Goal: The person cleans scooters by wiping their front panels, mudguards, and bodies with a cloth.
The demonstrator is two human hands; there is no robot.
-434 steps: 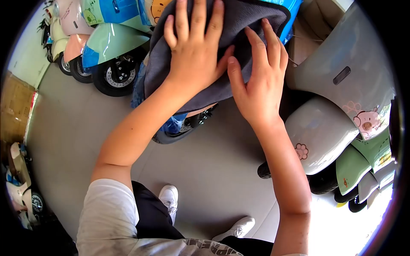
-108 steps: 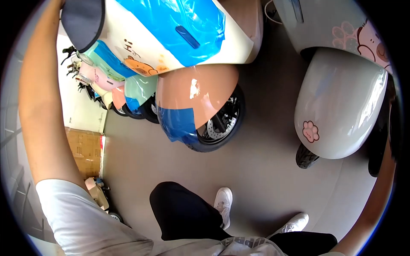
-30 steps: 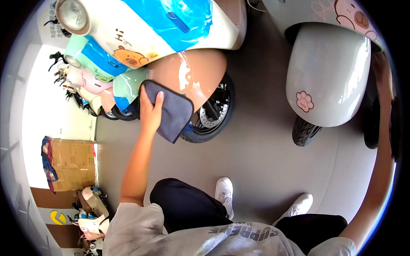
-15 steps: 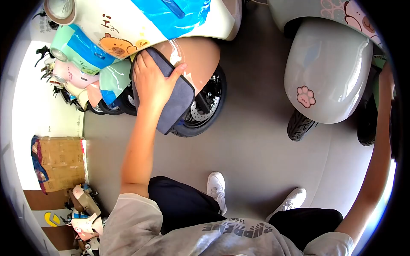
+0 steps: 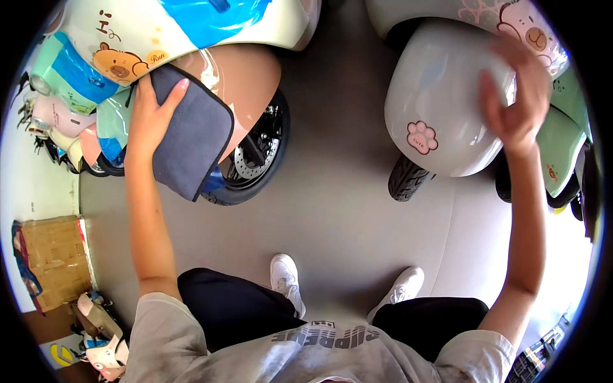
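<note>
My left hand [image 5: 152,113] presses a dark grey cloth [image 5: 195,127] with black edging against the brown front fender [image 5: 246,83] of a cream scooter. The thumb lies across the cloth; the other fingers are at its left edge, partly hidden. My right hand [image 5: 520,102] is over the right side of a grey front fender [image 5: 440,83], its thumb and fingers apart and blurred by motion. Whether it touches the fender I cannot tell. A pink paw sticker [image 5: 422,137] is on that fender. Nothing shows in the right hand.
Blue film [image 5: 217,19] covers part of the cream scooter [image 5: 134,32]. More scooters stand at the left, and a green one [image 5: 562,150] at the right. A cardboard box [image 5: 57,258] sits by the left wall. Grey floor [image 5: 338,217] lies between the scooters and my shoes.
My view has shifted to the right. My right hand has come from the far right edge to the grey fender. My left hand remains on the cloth, now nearer its left edge.
</note>
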